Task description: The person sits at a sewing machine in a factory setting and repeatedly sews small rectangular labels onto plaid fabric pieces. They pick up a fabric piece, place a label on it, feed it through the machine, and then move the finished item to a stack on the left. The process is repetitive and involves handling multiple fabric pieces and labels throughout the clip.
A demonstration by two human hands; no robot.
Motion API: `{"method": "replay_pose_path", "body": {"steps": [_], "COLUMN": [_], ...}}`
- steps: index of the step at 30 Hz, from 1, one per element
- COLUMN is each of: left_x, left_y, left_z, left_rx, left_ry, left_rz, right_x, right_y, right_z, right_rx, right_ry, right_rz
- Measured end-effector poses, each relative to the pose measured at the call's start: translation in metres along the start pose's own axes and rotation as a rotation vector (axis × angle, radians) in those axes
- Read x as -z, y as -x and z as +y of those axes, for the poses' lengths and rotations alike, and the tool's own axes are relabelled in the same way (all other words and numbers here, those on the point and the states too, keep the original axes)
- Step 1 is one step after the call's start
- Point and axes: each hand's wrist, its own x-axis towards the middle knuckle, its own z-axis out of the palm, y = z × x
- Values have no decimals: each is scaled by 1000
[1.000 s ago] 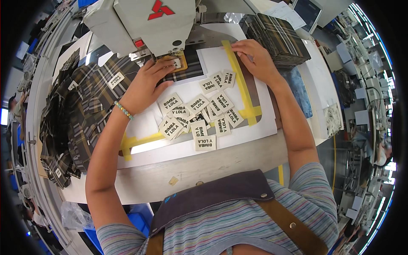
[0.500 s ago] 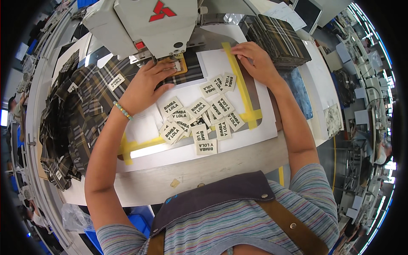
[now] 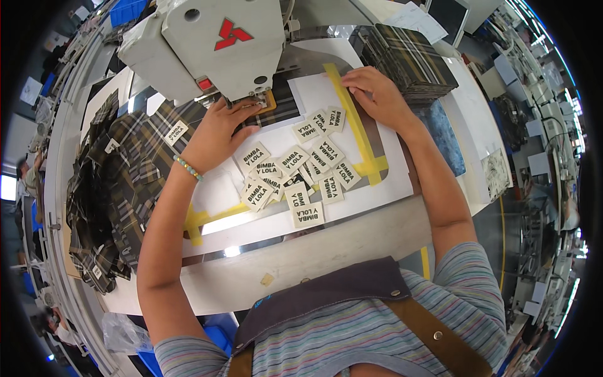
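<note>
The left hand (image 3: 220,132) lies with the thumb apart from its fingers, the fingertips close under the head of the sewing machine (image 3: 223,53). The dark plaid cloth (image 3: 284,109) is just to the right of these fingertips. The right hand (image 3: 377,97) is loosely bent, not closed, beside the yellow tape (image 3: 349,119); whether its fingertips touch the tape, I cannot tell. The pale labels (image 3: 293,160) lie scattered between both forearms, nearer to the person than the hands.
</note>
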Motion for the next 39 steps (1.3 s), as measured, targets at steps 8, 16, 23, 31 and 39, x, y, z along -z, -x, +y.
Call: {"method": "replay_pose_path", "body": {"steps": [8,16,23,31,39], "left_x": [-9,4,5,-4,-23], "left_y": [-4,24,40,33,19], "left_z": [-15,-22,-27,-28,-40], "left_rx": [-8,149,218,186,191], "left_ry": [107,80,85,184,228], "left_rz": [73,274,224,240,333], "right_x": [1,-22,-44,-44,-49], "right_y": [3,-47,-59,-44,-54], "right_z": [-13,-66,-79,-80,-94], "right_rx": [-34,40,90,71,137], "right_ry": [-114,-46,196,202,410], "right_rz": [-45,-335,-438,-366,-396]}}
